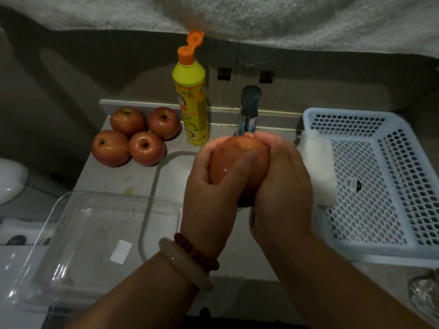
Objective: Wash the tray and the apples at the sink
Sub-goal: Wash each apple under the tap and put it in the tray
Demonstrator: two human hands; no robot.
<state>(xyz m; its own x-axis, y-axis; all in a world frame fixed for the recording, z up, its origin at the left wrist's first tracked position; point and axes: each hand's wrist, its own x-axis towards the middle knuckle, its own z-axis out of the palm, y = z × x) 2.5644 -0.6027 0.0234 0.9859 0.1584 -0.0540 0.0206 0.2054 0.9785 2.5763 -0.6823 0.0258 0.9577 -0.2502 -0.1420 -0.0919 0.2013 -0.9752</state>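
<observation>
Both my hands hold one wet red apple (234, 160) over the sink (161, 176), right under the tap (249, 108). My left hand (209, 186) wraps its left side, thumb across the front. My right hand (282, 184) curls round its right side and top. Several more red apples (135, 136) lie in a cluster on the counter at the sink's back left. A clear glass tray (78, 245) rests on the counter's front left, partly over the sink rim.
A yellow dish-soap bottle (191, 96) with its orange cap flipped open stands behind the sink. A pale blue perforated basket (370, 186) sits to the right, a white cloth (318, 167) on its left edge. A small glass object (425, 290) lies at the far right front.
</observation>
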